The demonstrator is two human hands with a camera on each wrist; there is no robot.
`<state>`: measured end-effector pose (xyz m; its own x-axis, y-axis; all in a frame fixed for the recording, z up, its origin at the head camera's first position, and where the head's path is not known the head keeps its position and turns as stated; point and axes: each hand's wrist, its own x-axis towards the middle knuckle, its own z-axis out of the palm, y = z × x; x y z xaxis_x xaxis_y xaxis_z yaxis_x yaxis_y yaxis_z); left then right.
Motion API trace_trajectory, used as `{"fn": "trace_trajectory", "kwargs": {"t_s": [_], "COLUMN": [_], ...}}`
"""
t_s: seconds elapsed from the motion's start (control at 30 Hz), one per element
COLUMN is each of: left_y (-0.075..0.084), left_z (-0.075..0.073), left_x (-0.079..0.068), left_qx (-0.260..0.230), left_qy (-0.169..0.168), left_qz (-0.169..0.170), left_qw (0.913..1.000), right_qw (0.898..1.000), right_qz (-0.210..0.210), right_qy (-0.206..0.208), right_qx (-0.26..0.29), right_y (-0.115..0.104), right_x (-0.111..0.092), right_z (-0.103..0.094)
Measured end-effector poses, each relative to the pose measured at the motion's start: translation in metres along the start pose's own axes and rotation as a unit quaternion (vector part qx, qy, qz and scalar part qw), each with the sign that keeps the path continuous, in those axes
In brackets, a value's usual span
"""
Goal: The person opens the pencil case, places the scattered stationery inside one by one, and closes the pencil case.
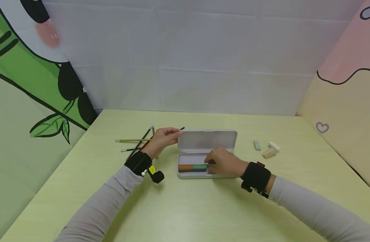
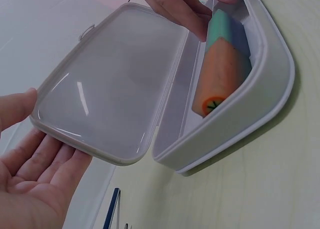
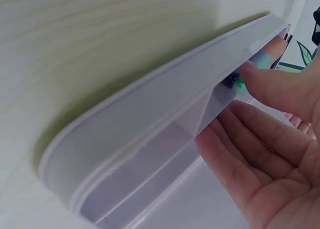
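Observation:
A white pencil case (image 1: 207, 177) lies on the table with its lid (image 2: 110, 84) raised. My left hand (image 1: 166, 137) holds the lid's side edge, thumb at one face and fingers behind the other. Inside the case, an orange block (image 2: 220, 76) with a green mark on its end lies against a green block (image 2: 218, 26), with darker blue sides showing below. My right hand (image 1: 225, 162) reaches into the case, its fingertips (image 3: 212, 134) beside the divider (image 3: 200, 114). The right thumb reaches over the front wall, right at a dark dotted end (image 3: 231, 80) of the blocks.
Several pencils (image 1: 133, 140) lie crossed on the table (image 1: 185, 211), partly behind the left hand. To the right of the case are a grey eraser (image 1: 257, 145), a white eraser (image 1: 274, 146) and a tan one (image 1: 269, 153). A pale backdrop (image 1: 185, 67) stands behind.

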<state>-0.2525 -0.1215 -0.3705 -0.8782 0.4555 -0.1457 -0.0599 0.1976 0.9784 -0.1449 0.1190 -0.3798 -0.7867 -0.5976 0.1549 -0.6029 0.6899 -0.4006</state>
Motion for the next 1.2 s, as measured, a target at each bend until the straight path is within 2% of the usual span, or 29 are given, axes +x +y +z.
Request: {"fn": "trace_trajectory", "kwargs": {"t_s": [0.4, 0.57, 0.77, 1.0, 1.2], "left_y": [-0.002, -0.001, 0.001, 0.003, 0.001], "left_z": [-0.001, 0.000, 0.000, 0.002, 0.005], "left_x": [0.002, 0.001, 0.000, 0.002, 0.003], "left_qx": [-0.001, -0.001, -0.004, -0.002, 0.001], "left_qy": [-0.005, -0.006, -0.008, 0.002, 0.005], "left_qz": [0.001, 0.001, 0.004, 0.007, 0.006], "left_qw": [1.0000, 1.0000, 1.0000, 1.0000, 1.0000], "right_qw": [0.998, 0.997, 0.994, 0.985, 0.984], "right_qz": [0.061, 0.079, 0.069, 0.137, 0.144], "right_qy": [0.010, 0.026, 0.065, 0.084, 0.068], "right_qx": [0.007, -0.003, -0.051, -0.059, -0.080], "right_y": [0.020, 0.030, 0.051, 0.078, 0.103], "right_x": [-0.021, -0.035, -0.056, -0.079, -0.097], "right_z": [-0.013, -0.025, -0.047, -0.069, -0.071]}}
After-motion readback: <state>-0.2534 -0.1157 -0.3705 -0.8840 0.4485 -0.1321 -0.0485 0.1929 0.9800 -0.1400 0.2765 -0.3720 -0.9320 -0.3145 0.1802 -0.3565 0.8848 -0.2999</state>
